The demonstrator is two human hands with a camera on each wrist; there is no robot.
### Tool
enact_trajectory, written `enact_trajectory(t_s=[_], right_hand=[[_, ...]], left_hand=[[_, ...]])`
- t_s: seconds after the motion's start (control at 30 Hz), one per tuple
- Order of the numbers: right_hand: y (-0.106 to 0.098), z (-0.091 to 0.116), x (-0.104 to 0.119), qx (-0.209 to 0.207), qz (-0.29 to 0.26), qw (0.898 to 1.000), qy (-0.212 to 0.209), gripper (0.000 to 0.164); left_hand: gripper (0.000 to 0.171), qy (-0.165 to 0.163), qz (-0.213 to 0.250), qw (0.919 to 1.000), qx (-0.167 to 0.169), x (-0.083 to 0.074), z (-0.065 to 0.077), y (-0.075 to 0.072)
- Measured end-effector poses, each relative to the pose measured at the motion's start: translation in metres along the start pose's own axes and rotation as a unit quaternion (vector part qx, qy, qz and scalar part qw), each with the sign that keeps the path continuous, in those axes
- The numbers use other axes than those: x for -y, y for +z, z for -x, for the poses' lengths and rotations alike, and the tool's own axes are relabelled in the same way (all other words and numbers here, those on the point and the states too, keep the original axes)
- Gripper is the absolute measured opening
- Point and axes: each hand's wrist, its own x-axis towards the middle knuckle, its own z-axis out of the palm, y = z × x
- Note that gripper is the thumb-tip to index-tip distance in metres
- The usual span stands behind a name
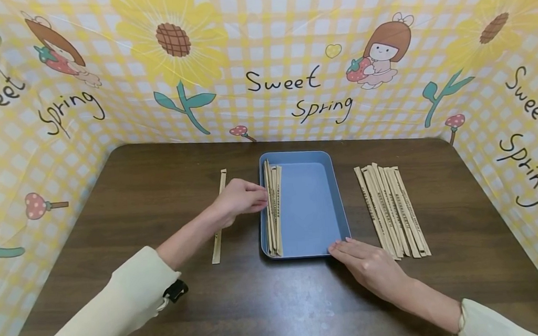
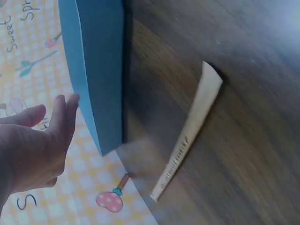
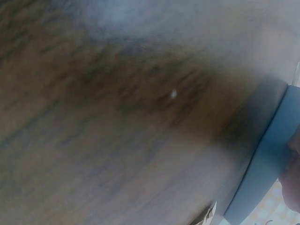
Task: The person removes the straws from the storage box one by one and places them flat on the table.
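Observation:
A blue rectangular tray (image 1: pixel 307 207) lies on the brown table, with several long, narrow tan paper sleeves (image 1: pixel 274 210) lengthwise along its left side. The left hand (image 1: pixel 240 196) has its fingertips at the tray's left rim, right by those sleeves. In the left wrist view, a gap shows between that hand's thumb and fingers (image 2: pixel 70 108). One single sleeve (image 2: pixel 190 126) lies on the table left of the tray, partly behind the left wrist in the head view. The right hand (image 1: pixel 368 263) rests its extended fingers on the tray's near right corner.
Several more printed sleeves (image 1: pixel 393 211) lie side by side on the table, right of the tray. A yellow checked cloth (image 1: pixel 283 45) with flowers and lettering rises behind the table (image 1: pixel 165 171) and along both sides. The left cuff carries a black strap buckle (image 1: pixel 175 290).

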Motion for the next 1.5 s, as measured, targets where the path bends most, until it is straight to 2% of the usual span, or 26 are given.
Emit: enact_trajectory(t_s=[0.23,0.4,0.53,0.57,0.63,0.8,0.87,1.0,1.1,1.23,1.3,1.37,1.5], right_hand=[[0.000,0.000,0.000,-0.006,0.001,1.000,-0.002,0.038],[0.001,0.001,0.000,-0.008,-0.001,1.000,-0.001,0.038],[0.001,0.001,0.001,-0.005,-0.002,1.000,0.001,0.038],[0.001,0.001,0.001,-0.003,-0.003,1.000,0.002,0.038],[0.001,0.001,0.001,-0.002,-0.003,1.000,0.003,0.039],[0.000,0.001,0.001,0.001,-0.004,1.000,0.007,0.039],[0.000,0.001,0.001,0.002,-0.005,1.000,0.008,0.039],[0.000,0.001,0.001,0.005,-0.007,1.000,0.010,0.039],[0.000,0.001,0.000,0.004,-0.007,1.000,0.010,0.039],[0.001,0.001,0.000,0.004,-0.009,1.000,0.010,0.039],[0.001,0.001,0.000,0.004,-0.010,1.000,0.010,0.039],[0.001,0.001,0.000,0.005,-0.011,1.000,0.011,0.040],[0.001,0.002,0.000,0.007,-0.011,1.000,0.011,0.040]], left_hand=[[0.041,0.000,-0.038,0.9993,0.004,-0.003,-0.001,0.016],[0.040,0.006,-0.112,0.9936,-0.007,-0.003,-0.002,0.025],[0.020,0.021,-0.167,0.9857,-0.012,0.000,-0.005,0.031],[0.021,0.024,-0.173,0.9845,-0.013,0.001,-0.006,0.033],[0.031,0.025,-0.180,0.9832,-0.013,0.002,-0.008,0.035],[0.039,0.025,-0.179,0.9834,-0.016,0.003,-0.011,0.040],[0.036,0.025,-0.179,0.9834,-0.016,0.005,-0.013,0.042],[0.019,0.030,-0.183,0.9823,-0.028,0.006,-0.015,0.045],[0.017,0.037,-0.190,0.9803,-0.039,0.008,-0.017,0.047],[0.039,0.050,-0.193,0.9789,-0.044,0.012,-0.021,0.051],[0.042,0.056,-0.195,0.9778,-0.051,0.013,-0.024,0.053],[0.030,0.060,-0.205,0.9750,-0.061,0.015,-0.028,0.055],[0.021,0.062,-0.230,0.9685,-0.073,0.019,-0.035,0.060]])
